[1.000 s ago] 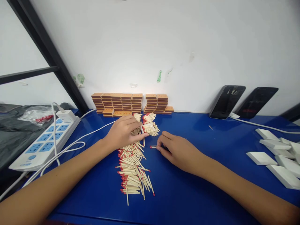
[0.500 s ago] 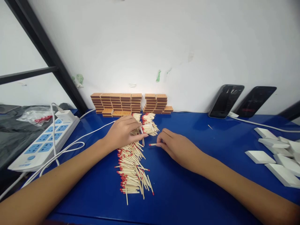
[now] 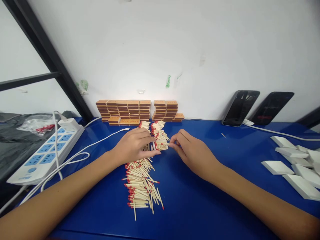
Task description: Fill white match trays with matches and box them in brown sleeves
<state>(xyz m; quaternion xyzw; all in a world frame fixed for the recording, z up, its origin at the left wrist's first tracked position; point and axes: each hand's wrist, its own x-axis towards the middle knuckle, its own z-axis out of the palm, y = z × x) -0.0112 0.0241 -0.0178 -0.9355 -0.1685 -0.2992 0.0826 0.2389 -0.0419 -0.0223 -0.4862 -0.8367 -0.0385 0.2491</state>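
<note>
My left hand (image 3: pixel 136 144) is closed on a small white matchbox tray (image 3: pixel 154 145), thumb on the near side and fingers on the far side. Red-headed matches lie inside the tray. From the right, my right hand (image 3: pixel 188 150) pinches the end of a matchstick (image 3: pixel 170 144), its other end over the tray. Beneath and in front of my left hand, a long pile of loose matches (image 3: pixel 141 183) spreads over the blue table (image 3: pixel 200 206). More matches (image 3: pixel 160 130) lie behind the tray.
Stacked matchboxes (image 3: pixel 127 111) line the wall. To the left are a power strip (image 3: pixel 47 150) and white cables (image 3: pixel 75 156). Two phones (image 3: pixel 241 108) lean on the wall at right, with several white trays (image 3: pixel 277 167) nearer. A single matchstick (image 3: pixel 223 135) lies right of centre.
My right hand has lifted its match from just above the table up to the tray. My left hand has shifted the tray slightly right and nearer.
</note>
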